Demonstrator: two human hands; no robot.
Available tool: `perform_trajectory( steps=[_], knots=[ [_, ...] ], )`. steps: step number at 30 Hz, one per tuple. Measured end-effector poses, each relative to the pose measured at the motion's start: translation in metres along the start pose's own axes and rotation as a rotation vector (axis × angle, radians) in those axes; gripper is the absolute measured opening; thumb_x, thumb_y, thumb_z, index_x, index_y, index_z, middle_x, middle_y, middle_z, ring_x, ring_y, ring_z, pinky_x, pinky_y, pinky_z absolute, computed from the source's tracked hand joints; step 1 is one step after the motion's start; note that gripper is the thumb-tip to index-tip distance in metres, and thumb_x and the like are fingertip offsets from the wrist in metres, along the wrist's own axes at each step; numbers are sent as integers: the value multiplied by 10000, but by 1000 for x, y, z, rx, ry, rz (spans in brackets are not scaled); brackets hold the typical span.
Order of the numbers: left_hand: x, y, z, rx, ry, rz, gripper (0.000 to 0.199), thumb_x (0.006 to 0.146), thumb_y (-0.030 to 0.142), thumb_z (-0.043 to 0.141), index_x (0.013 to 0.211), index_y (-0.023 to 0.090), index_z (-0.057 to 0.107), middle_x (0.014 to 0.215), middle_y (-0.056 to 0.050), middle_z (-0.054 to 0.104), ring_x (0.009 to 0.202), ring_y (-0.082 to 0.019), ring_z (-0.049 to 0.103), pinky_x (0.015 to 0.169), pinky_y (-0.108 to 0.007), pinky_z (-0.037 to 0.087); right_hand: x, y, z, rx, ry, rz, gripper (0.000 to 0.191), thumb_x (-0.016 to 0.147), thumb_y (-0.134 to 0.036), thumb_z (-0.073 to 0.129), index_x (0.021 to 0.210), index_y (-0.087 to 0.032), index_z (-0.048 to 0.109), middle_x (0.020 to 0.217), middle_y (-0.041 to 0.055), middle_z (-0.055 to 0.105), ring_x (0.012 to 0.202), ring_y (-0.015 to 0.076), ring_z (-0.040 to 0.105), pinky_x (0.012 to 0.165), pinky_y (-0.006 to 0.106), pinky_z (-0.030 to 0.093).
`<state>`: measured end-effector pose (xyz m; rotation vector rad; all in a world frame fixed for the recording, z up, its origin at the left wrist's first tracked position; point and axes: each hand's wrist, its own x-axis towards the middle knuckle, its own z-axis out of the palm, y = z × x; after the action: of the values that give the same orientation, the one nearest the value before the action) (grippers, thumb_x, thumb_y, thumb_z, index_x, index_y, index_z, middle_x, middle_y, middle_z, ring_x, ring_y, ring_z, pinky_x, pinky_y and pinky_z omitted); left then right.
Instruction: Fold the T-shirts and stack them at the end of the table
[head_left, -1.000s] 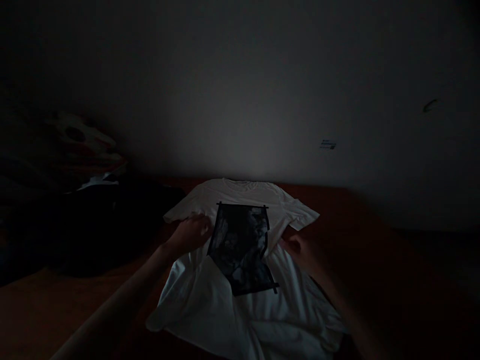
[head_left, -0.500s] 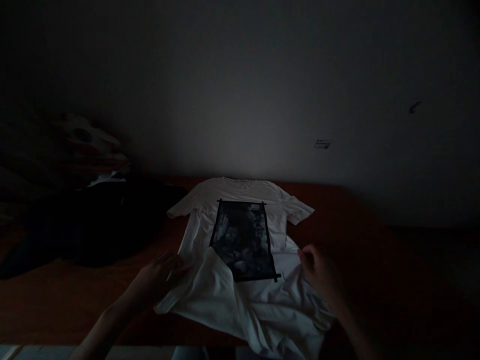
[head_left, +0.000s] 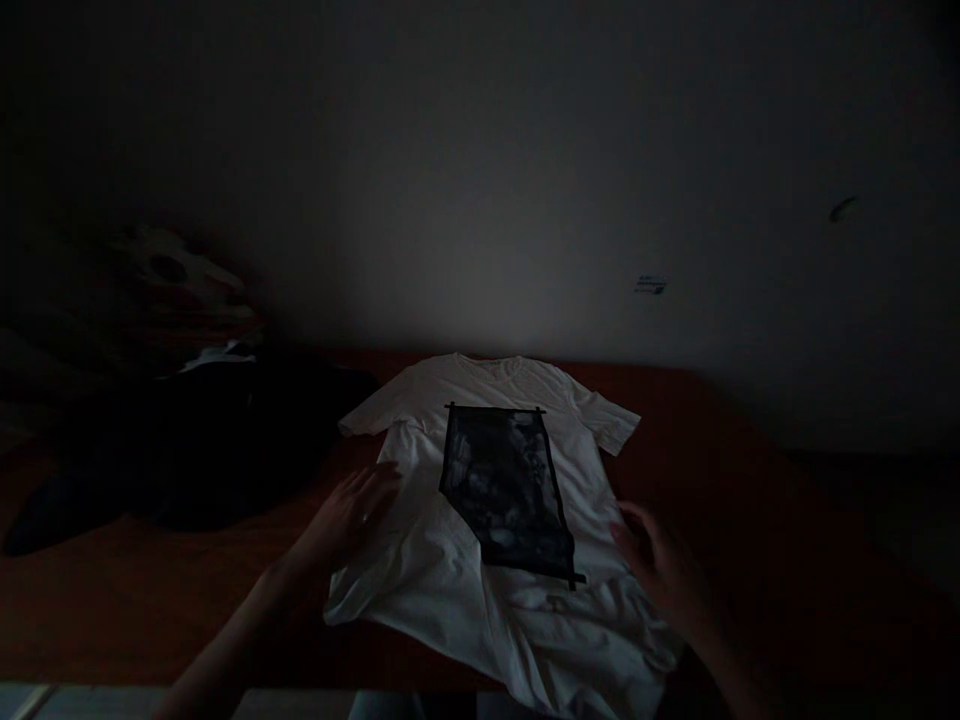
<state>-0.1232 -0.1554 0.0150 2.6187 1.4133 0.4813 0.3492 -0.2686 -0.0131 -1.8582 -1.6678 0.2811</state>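
Very dim light; plain grey wall (head_left: pixel 480 180) at twelve o'clock, small label (head_left: pixel 650 285) and dark mark (head_left: pixel 844 209) at two; reddish-brown surface (head_left: pixel 82 610) at eight and four; pale floor (head_left: pixel 105 703) at seven.

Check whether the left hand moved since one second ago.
Yes: against the wall label, the left hand has come down the view, toward the person.

A reddish-brown flat surface (head_left: pixel 112 610) is stretching across the lower part of the frame. In the lower centre, a white T-shirt (head_left: pixel 450 560) is lying on it, dark printed panel (head_left: pixel 502 490) facing up, collar pointing away, the lower part creasing and reaching past the near edge. A black heap (head_left: pixel 225 450) is resting at lower left, its details sinking into shadow.
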Motion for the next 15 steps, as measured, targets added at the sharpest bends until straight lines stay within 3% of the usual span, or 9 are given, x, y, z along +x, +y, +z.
perform_trajectory(
  steps=[4,8,10,15],
  knots=[
    [18,-15,16,150,-47,22,555,1018,483,430,1478,182,499,1511,-170,557,1382,-324,530,1159,-524,395,5,2,5,-24,-121,-153,450,974,-575,479,1262,-271,644,1282,108,724,1201,298,676,1037,495,535],
    [18,-34,17,266,13,-8,420,1019,390,416,1358,232,605,1463,-139,606,1407,-322,496,1213,-611,271,-9,3,1,-50,-148,-132,501,1002,-539,463,1419,-273,538,1433,103,634,1311,277,609,1096,478,506],
    [24,-35,16,261,37,-11,383,1022,361,401,1288,227,641,1403,-136,647,1373,-313,524,1193,-571,325,-16,2,-1,-45,-103,-107,520,992,-558,475,1418,-263,525,1453,113,609,1326,280,592,1097,470,503],
    [69,-27,17,212,7,-80,462,1038,411,377,1402,188,554,1545,-151,517,1362,-302,533,1119,-475,434,-17,0,-1,-34,-59,70,502,932,-653,503,1184,-238,632,1147,132,720,1044,294,711,909,448,579]
  ],
)
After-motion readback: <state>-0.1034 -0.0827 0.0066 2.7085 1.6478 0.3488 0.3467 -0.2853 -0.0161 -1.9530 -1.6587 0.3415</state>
